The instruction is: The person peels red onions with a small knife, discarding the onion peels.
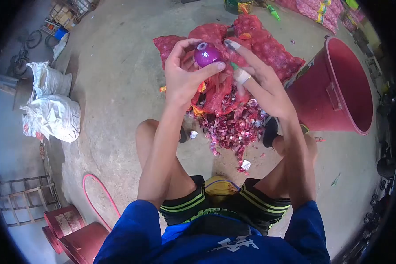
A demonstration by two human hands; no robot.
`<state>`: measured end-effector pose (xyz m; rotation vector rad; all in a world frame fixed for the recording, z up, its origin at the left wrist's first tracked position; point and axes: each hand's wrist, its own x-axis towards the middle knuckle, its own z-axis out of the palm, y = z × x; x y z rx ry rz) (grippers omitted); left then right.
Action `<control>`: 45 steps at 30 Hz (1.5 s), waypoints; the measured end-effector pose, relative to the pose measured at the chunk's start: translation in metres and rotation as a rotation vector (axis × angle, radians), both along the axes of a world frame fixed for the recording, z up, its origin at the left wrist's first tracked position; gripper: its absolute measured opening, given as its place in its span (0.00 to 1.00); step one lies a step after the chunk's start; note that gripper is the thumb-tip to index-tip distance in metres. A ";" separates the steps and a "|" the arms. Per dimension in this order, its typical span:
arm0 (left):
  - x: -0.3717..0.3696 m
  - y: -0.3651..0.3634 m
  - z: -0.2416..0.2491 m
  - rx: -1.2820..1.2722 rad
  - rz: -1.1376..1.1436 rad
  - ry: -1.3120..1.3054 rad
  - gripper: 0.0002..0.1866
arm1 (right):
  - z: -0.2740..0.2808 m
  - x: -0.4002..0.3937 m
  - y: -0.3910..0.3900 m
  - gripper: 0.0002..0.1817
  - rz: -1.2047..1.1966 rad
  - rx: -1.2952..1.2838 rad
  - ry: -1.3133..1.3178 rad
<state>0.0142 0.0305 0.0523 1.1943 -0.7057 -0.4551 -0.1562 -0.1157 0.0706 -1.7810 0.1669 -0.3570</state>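
Observation:
A shiny purple onion is held up in my left hand, fingers wrapped round its far side and the thumb along its near side. Just right of it, my right hand has its fingers curled, with white wraps on the thumb and a fingertip. Between those fingers shows the green handle of a small tool; its blade cannot be made out. Behind and below both hands lie red mesh sacks of onions. A heap of onion skins covers the floor between my feet.
A large red bin stands open at the right. White sacks sit at the left, with a pink hose and red buckets lower down. More onion sacks are at the far right. A yellow seat is beneath me.

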 end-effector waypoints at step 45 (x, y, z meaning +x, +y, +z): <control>-0.003 0.000 -0.013 -0.410 -0.425 0.570 0.25 | -0.011 0.016 -0.008 0.27 -0.190 0.116 -0.167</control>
